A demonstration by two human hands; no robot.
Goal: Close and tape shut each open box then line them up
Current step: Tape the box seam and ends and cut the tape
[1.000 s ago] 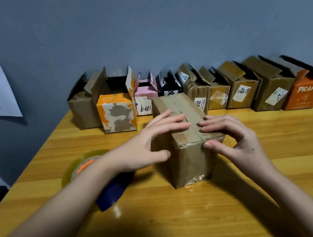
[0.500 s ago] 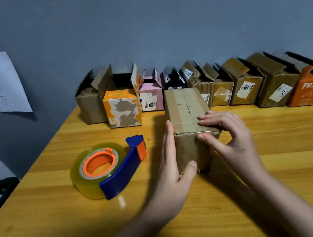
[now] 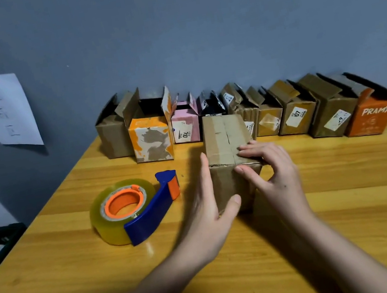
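1. The left hand [image 3: 208,205] is nearest, its fingers straight and together, laid flat against the left side of the closed brown cardboard box [image 3: 228,145], with the thumb across the lower front face. Nothing is curled round the box; the hand only presses it.
2. The right hand [image 3: 273,173] sits at the box's near right corner. Its fingers are bent over the top edge, fingertips on the closed flaps, and the thumb presses the front face, so it grips the corner of the box.
3. The box itself stands upright on the wooden table [image 3: 353,208], in front of the row at the wall. Its top flaps are folded down and meet along a seam that runs away from the camera. Whether tape covers that seam I cannot tell.
4. To the left of the box, well apart from the left hand, a tape dispenser [image 3: 133,208] lies flat on the table: a roll of clear tape on an orange core, in a blue handle with an orange cutter end.
5. Farther back, a row of open boxes [image 3: 292,111] stands along the grey wall [image 3: 192,30], flaps up. From the left: a plain brown one, an orange and white box [image 3: 152,144], a pink box [image 3: 185,128], a black one, several brown ones with labels, and an orange box marked PRAMY [image 3: 373,117] at the right end.
6. A sheet of paper [image 3: 2,110] with faint writing hangs on the wall at the left.
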